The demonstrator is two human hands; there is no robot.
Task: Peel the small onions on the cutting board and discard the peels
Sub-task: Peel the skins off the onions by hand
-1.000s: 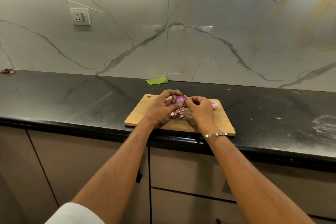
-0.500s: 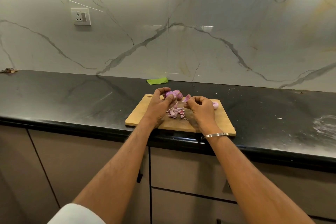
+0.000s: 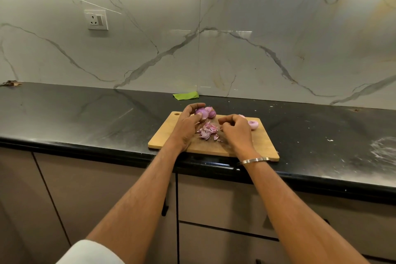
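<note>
A wooden cutting board [image 3: 260, 146] lies at the counter's front edge. My left hand [image 3: 186, 126] is over its far left part, with thumb and fingers curled round a purple small onion [image 3: 201, 112]. A second unpeeled onion [image 3: 211, 111] sits right beside it, touching. My right hand [image 3: 235, 129] hovers over the middle of the board with its fingers curled; I see nothing in it. Between the hands lies a pile of pink peels [image 3: 207, 130]. A pale peeled onion [image 3: 253, 124] rests just right of my right hand.
The board sits on a black counter [image 3: 85, 118] in front of a marble wall. A green scrap [image 3: 186, 96] lies behind the board by the wall. White dust marks the counter at the right [image 3: 383, 152]. A socket [image 3: 97, 19] is on the wall.
The hands have parted. My left hand carried the onion left and back beside the other onion. My right hand pulled a peel off, moved right, and the peel is no longer visible in it.
</note>
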